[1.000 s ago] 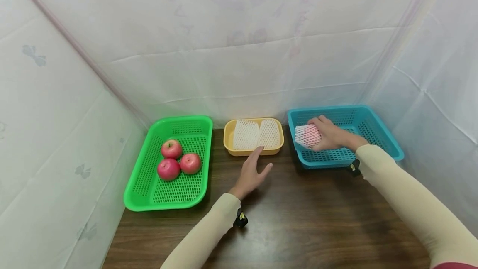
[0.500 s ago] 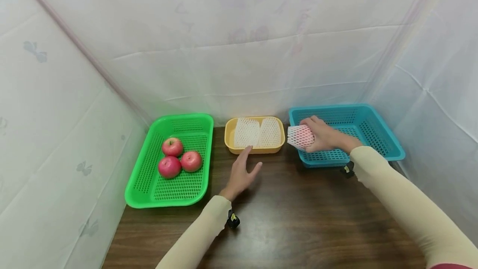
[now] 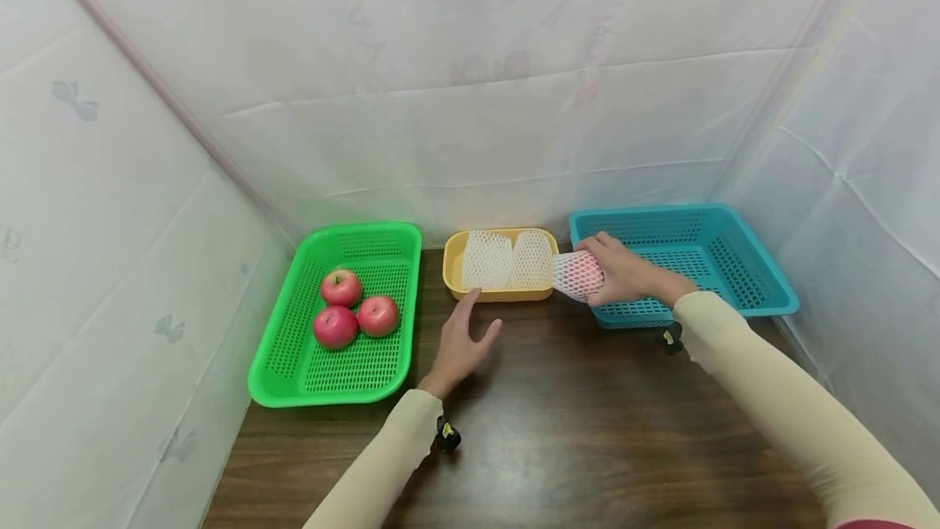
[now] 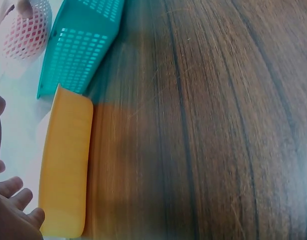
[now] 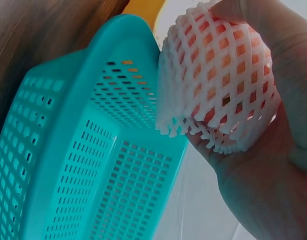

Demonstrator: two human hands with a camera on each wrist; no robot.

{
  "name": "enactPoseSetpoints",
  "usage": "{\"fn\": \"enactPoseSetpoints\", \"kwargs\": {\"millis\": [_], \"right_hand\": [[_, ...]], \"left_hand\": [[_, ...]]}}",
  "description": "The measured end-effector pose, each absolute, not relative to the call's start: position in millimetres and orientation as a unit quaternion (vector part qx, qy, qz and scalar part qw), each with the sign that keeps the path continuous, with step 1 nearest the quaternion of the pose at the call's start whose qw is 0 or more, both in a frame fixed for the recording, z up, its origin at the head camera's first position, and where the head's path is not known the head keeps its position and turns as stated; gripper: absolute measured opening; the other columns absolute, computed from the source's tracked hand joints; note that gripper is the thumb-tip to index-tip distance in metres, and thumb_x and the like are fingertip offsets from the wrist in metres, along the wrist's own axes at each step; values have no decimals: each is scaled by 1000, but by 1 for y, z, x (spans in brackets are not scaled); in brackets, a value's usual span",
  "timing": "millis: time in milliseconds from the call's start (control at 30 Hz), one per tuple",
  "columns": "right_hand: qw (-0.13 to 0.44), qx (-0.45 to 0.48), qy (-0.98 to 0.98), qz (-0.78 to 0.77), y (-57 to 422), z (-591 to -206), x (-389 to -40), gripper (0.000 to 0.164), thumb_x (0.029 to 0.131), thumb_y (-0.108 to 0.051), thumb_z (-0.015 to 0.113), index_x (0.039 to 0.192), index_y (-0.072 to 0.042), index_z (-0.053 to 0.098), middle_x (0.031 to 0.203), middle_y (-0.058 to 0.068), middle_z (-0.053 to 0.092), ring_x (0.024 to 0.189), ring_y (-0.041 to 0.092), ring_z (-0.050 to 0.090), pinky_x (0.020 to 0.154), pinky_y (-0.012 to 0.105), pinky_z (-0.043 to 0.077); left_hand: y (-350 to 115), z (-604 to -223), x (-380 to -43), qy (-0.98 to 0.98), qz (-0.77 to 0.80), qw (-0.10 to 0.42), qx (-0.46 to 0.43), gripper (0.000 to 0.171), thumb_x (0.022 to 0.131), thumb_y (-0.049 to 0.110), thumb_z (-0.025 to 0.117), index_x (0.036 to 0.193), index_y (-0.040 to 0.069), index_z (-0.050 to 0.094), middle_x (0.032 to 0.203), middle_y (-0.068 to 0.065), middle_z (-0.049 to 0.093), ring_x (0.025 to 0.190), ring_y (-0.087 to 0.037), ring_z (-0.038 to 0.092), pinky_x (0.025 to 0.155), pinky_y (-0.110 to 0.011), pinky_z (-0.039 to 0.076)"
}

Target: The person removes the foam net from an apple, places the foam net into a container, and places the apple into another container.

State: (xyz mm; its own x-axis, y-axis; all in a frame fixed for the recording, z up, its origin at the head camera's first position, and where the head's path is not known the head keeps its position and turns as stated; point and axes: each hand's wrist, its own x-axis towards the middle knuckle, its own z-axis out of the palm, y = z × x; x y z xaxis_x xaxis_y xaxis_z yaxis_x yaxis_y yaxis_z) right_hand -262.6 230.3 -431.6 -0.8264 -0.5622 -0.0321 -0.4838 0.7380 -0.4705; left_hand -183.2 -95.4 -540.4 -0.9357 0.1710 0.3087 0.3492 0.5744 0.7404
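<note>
My right hand grips an apple wrapped in a white foam net, above the left rim of the blue basket. Through the mesh in the right wrist view, red shows, and the net's loose end hangs past the fruit. With its fingers spread, my left hand hovers over the table in front of the yellow tray and holds nothing. Inside that tray lie two flat foam nets, side by side.
To the left stands a green basket with three red apples grouped in it. Dark wood table stretches in front of the containers. White sheeting encloses the back and both sides.
My right hand has carried the netted apple leftward from inside the blue basket to its left edge. My left hand has drifted left and slightly back, still spread.
</note>
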Motion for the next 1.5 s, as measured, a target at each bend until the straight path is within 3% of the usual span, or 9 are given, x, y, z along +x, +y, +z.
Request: {"fn": "enactPoseSetpoints", "kwargs": {"millis": [467, 800, 1167, 1500], "right_hand": [[92, -281, 927, -230, 205, -433, -258, 88, 71, -26, 88, 145, -9, 43, 130, 12, 45, 113, 28, 44, 94, 49, 48], [103, -300, 921, -226, 189, -441, -255, 89, 71, -29, 86, 147, -9, 44, 128, 10, 45, 108, 24, 47, 91, 43, 48], [117, -308, 919, -215, 167, -451, -249, 90, 72, -33, 87, 147, -11, 44, 136, 11, 47, 114, 26, 50, 96, 48, 50], [119, -323, 913, -221, 149, -468, -244, 89, 72, -31, 87, 147, -11, 45, 130, 6, 48, 109, 21, 51, 95, 41, 50]], "left_hand": [[-107, -544, -179, -886, -436, 100, -122, 68, 99, 37, 67, 156, 9, 40, 158, -15, 44, 146, -27, 41, 118, -49, 35], [-112, -549, -176, -884, -443, 100, -112, 70, 100, 38, 66, 155, 4, 41, 158, -14, 44, 146, -29, 41, 117, -50, 35], [-114, -550, -174, -882, -442, 116, -113, 68, 99, 34, 67, 154, 3, 42, 156, -18, 45, 144, -31, 43, 116, -52, 36], [-117, -552, -172, -887, -438, 104, -102, 68, 99, 34, 67, 154, 2, 43, 156, -18, 45, 144, -30, 42, 117, -50, 35]]}}
